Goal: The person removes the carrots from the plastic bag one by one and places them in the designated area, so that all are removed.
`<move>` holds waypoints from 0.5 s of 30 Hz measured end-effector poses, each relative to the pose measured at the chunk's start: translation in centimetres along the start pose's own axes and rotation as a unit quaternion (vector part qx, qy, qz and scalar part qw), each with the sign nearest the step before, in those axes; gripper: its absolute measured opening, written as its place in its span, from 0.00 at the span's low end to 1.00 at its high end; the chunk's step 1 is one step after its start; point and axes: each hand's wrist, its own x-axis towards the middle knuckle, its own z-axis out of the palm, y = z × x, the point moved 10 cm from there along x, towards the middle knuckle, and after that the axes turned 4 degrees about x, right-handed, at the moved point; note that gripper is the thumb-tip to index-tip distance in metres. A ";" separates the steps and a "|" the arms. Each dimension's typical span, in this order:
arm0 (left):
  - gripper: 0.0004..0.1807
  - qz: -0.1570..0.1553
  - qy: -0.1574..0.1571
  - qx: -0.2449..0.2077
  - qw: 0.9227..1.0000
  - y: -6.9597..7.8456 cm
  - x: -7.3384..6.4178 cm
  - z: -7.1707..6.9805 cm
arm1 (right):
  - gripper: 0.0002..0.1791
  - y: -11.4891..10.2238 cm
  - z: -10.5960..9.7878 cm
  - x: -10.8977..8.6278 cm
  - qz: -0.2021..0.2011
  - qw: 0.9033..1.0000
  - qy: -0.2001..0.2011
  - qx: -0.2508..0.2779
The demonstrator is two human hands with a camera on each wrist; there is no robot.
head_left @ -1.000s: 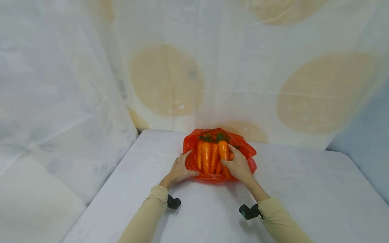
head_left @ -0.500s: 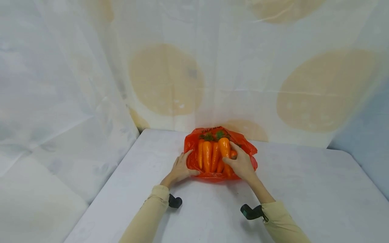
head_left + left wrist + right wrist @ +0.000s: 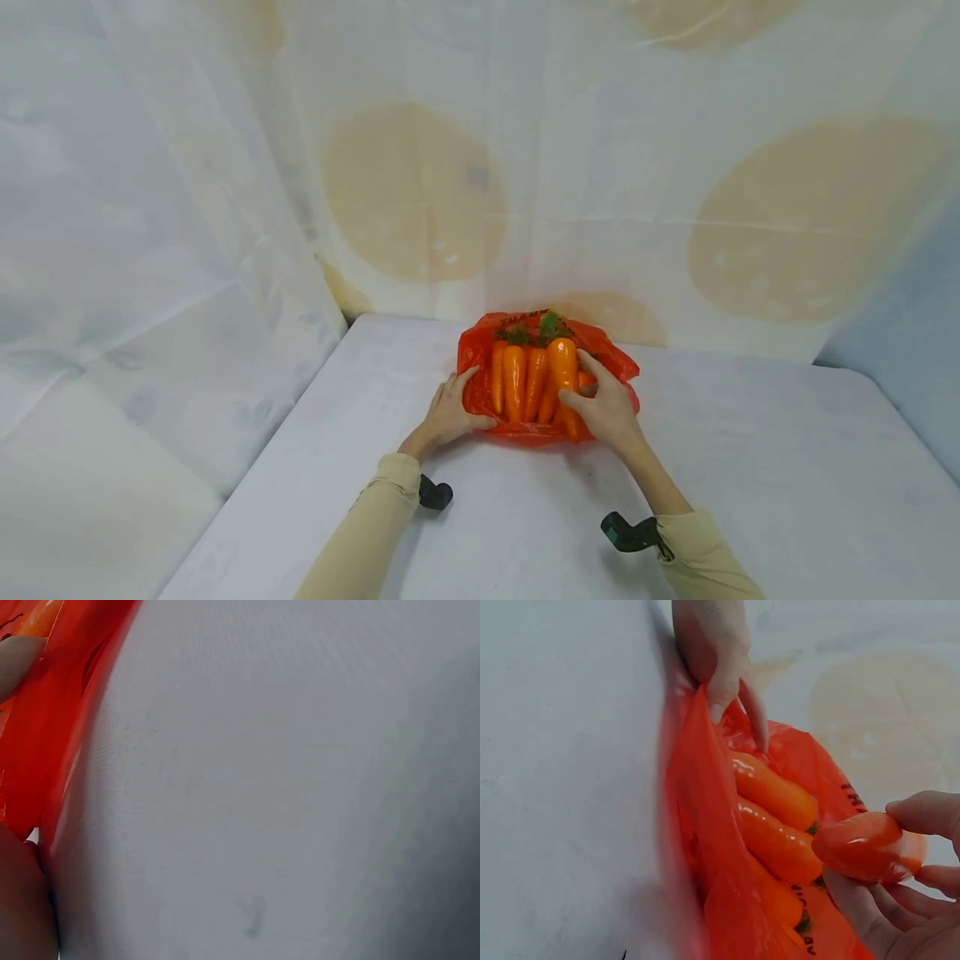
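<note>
A red plastic bag (image 3: 543, 434) lies on the white table with its mouth facing me and several orange carrots (image 3: 513, 383) inside, green tops towards the back. My right hand (image 3: 606, 408) pinches one carrot (image 3: 564, 362) between thumb and fingers, over the bag's right part. In the right wrist view this carrot (image 3: 866, 847) is seen end-on, apart from the row of others. My left hand (image 3: 450, 412) holds the bag's left front rim, its thumb (image 3: 16, 664) over the edge in the left wrist view. The left hand's outer fingers are partly hidden.
The white table (image 3: 495, 533) runs out to both sides and towards me. Behind the bag hangs a pale curtain (image 3: 600, 208) with yellow circles, close to the table's back edge. Black wrist cameras (image 3: 628, 533) sit at both cuffs.
My right hand and its carrot have moved slightly to the right, away from the neighbouring carrots. The left hand stays at the bag's rim.
</note>
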 end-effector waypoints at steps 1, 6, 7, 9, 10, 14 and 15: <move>0.54 -0.001 0.001 -0.002 1.000 0.0 0.0 0.0 | 0.38 -0.1 -0.2 -0.1 -0.003 1.000 0.002 0.006; 0.53 -0.010 0.001 -0.004 1.000 0.1 -0.1 0.0 | 0.39 -0.2 -1.6 -0.5 -0.002 0.999 0.011 0.032; 0.53 -0.010 0.001 -0.001 1.000 0.1 -0.1 0.0 | 0.39 -0.1 -1.9 -0.6 -0.001 0.999 0.012 0.034; 0.53 -0.007 0.000 0.003 1.000 0.3 -0.1 0.0 | 0.39 0.0 -2.4 -0.8 0.005 0.999 0.016 0.038; 0.53 -0.004 -0.001 0.005 1.000 0.4 -0.1 0.0 | 0.39 0.2 -2.5 -0.9 0.007 0.999 0.017 0.039; 0.53 0.001 0.002 0.001 1.000 0.6 -0.3 -0.2 | 0.39 0.6 -3.0 -1.0 0.011 0.999 0.020 0.047; 0.53 0.002 0.003 0.000 1.000 0.6 -0.3 -0.2 | 0.39 0.8 -3.1 -1.0 0.012 0.998 0.023 0.052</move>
